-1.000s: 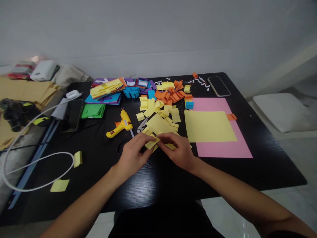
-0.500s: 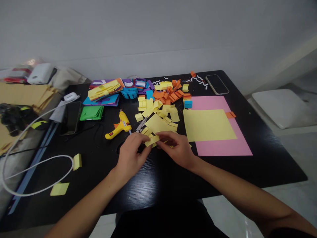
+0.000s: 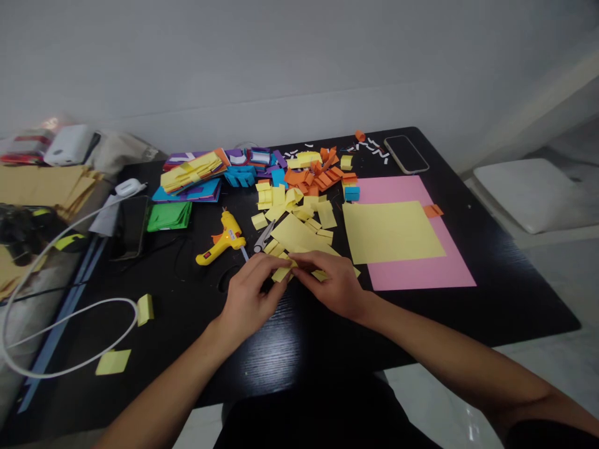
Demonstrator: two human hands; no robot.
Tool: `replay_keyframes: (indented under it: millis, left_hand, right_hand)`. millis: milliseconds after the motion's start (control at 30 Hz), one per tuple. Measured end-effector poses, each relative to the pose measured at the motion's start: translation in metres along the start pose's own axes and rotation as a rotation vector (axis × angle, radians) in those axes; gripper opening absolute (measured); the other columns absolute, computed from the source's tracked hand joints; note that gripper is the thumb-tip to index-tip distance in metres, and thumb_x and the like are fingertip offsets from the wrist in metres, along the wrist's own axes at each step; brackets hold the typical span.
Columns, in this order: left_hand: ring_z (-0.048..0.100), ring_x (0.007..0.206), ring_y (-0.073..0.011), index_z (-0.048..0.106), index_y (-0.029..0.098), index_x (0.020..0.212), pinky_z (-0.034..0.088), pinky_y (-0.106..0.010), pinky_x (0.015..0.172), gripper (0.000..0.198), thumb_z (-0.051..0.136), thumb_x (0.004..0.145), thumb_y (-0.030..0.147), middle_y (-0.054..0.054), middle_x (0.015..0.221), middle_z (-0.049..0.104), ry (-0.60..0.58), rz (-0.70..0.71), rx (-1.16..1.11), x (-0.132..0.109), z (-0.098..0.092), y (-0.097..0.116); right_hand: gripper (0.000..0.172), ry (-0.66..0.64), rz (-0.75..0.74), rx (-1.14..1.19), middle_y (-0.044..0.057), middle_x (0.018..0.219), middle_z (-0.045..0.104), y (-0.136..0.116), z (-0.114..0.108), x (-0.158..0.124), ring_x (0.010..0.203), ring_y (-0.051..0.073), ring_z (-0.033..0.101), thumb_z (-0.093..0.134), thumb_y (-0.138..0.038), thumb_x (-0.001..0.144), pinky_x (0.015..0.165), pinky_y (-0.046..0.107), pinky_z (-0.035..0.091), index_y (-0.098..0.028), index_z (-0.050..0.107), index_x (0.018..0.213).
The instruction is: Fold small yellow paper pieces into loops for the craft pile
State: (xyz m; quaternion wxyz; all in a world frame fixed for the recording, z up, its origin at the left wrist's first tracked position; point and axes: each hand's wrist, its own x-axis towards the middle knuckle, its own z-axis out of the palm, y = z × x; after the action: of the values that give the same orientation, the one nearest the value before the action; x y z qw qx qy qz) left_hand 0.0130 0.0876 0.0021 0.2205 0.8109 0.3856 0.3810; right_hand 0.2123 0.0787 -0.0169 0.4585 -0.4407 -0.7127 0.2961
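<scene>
Where the hands meet: a small yellow slip, held just above the near edge of a yellow paper pile.
Left hand: narrow, with thumb and fingers pinching the slip from its left.
Right hand: narrow too, thumb and forefinger on the slip's right end; its other fingers curl over the pile, and what lies under them is hidden.
Slip: between the two sets of fingertips, tilted, nearer the left palm than the right.
Yellow square: on the pile, just beyond the slip and the fingers.
Scissors: beyond the left hand, beside the pile, the blades pointing away from the person.
Glue gun: yellow, on its side, left of the scissors.
Pink sheet: flat on the black worktop, right of the pile, with a big yellow sheet overlapping it.
Orange pieces: heaped behind the pile.
Green stack: well left of the pile, behind the glue gun.
Cable: white, looping over the worktop's left side, near two yellow notes.
Phone: at the far right corner.
</scene>
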Motion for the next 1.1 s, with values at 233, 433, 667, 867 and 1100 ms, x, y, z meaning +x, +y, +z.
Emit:
replay_keyframes:
  millis: [233,433,667,867,1100]
  left_hand:
    - [0.07,0.086,-0.0178,0.069,0.018,0.106,0.057,-0.03,0.079,0.012,0.064,0.096,0.013,-0.006,0.094,0.075,0.032,0.025,0.048,0.001,0.001,0.003]
    - [0.069,0.087,-0.0172,0.068,0.018,0.106,0.056,-0.03,0.079,0.012,0.063,0.097,0.012,-0.006,0.094,0.073,0.03,0.0,0.049,0.0,0.004,0.006]
    - [0.064,0.079,-0.0162,0.065,0.018,0.115,0.056,-0.029,0.074,0.022,0.067,0.094,0.025,-0.005,0.093,0.069,-0.022,-0.178,-0.19,-0.003,-0.003,0.006]
    - [0.061,0.056,-0.0126,0.07,0.017,0.088,0.051,-0.024,0.054,0.019,0.064,0.096,0.033,0.0,0.067,0.065,-0.051,-0.516,-0.5,0.007,-0.008,0.002]
    - [0.059,0.047,-0.0105,0.071,0.015,0.08,0.05,-0.021,0.048,0.021,0.068,0.092,0.032,0.001,0.057,0.065,-0.247,-0.596,-0.551,0.015,-0.017,0.002]
  right_hand:
    - [0.023,-0.011,-0.04,-0.014,0.005,0.11,0.081,0.002,0.0,0.0,0.098,0.02,0.078,0.064,-0.023,0.1,0.09,0.037,0.064,-0.027,0.075,0.12]
    - [0.024,0.0,-0.071,-0.006,0.005,0.112,0.081,0.002,0.001,-0.002,0.1,0.02,0.078,0.062,-0.021,0.101,0.092,0.037,0.064,-0.027,0.075,0.12]
    - [0.019,0.005,0.106,0.089,0.004,0.104,0.082,0.001,0.001,0.002,0.093,0.021,0.079,0.068,-0.025,0.097,0.08,0.032,0.065,-0.026,0.078,0.113]
    - [0.012,0.022,0.057,0.087,0.003,0.097,0.081,0.001,0.0,0.003,0.086,0.018,0.078,0.067,-0.025,0.098,0.08,0.031,0.065,-0.025,0.075,0.106]
    - [0.013,-0.086,-0.13,-0.004,0.004,0.102,0.081,0.002,-0.003,0.001,0.096,0.019,0.078,0.06,-0.021,0.102,0.087,0.033,0.063,-0.025,0.071,0.107]
